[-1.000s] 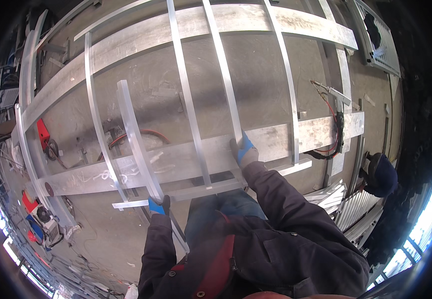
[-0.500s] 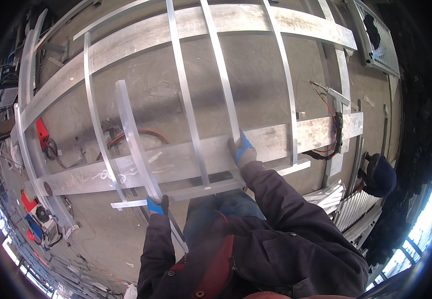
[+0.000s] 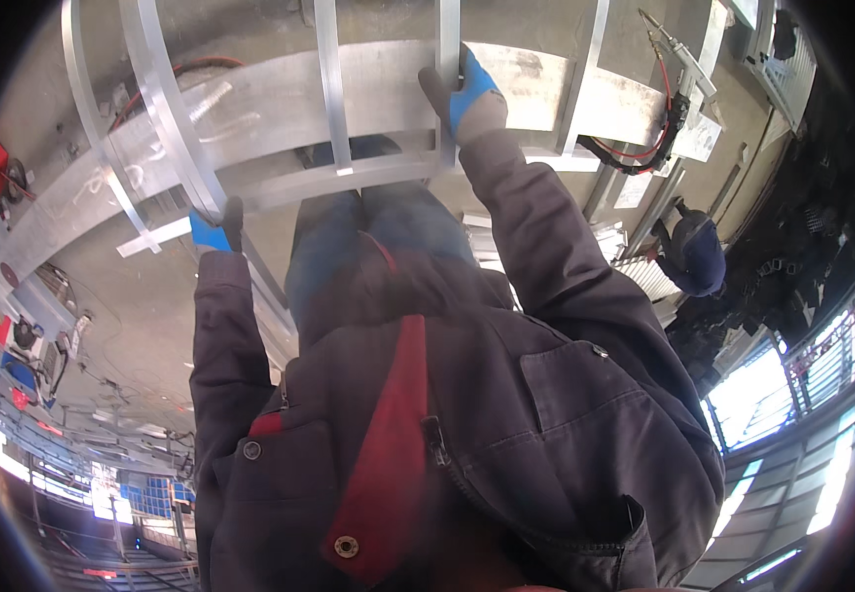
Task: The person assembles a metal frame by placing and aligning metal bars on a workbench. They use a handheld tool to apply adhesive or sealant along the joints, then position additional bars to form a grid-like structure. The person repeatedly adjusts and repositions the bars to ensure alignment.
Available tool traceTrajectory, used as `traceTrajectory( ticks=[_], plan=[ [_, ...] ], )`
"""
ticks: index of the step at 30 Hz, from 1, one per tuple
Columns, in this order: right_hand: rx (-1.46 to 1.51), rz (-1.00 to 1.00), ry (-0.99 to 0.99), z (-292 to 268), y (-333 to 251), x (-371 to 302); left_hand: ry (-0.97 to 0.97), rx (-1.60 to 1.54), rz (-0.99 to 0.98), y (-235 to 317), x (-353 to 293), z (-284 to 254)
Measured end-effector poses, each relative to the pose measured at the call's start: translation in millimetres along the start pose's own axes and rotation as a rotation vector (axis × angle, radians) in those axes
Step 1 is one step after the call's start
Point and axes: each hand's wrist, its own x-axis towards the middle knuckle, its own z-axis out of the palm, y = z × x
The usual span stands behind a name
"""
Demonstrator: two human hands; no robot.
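My left hand (image 3: 216, 229), in a blue and grey glove, is closed around the near end of a loose-looking aluminium bar (image 3: 164, 104), with the thumb on its right side. My right hand (image 3: 469, 99), gloved the same way, grips another aluminium bar (image 3: 448, 35) where it crosses a wide flat metal beam (image 3: 388, 94). Its thumb lies on the bar's left; the other fingers are partly hidden. A thin crosswise rail (image 3: 294, 185) runs in front of my legs, below the bars' near ends.
More bars (image 3: 330, 79) lie across the beam on both sides. At the right, a gun-shaped tool (image 3: 684, 61) with red and black hoses hangs by the beam. Another person (image 3: 692, 252) bends low beyond my right arm. Red and blue equipment (image 3: 21, 365) stands on the left floor.
The view has tipped back toward my body, so the frame and both hands appear higher in the picture. Each hand keeps its hold on its bar.
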Motion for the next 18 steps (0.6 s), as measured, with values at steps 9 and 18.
traceTrajectory(
  ticks=[9,18],
  plan=[
    [-0.320,0.150,-0.058,-19,3,-34,0.008,-0.061,-0.005,-8,2,-2],
    [-0.261,0.148,-0.224,-6,11,-55,0.015,-0.085,0.017,-4,3,1]
  ],
)
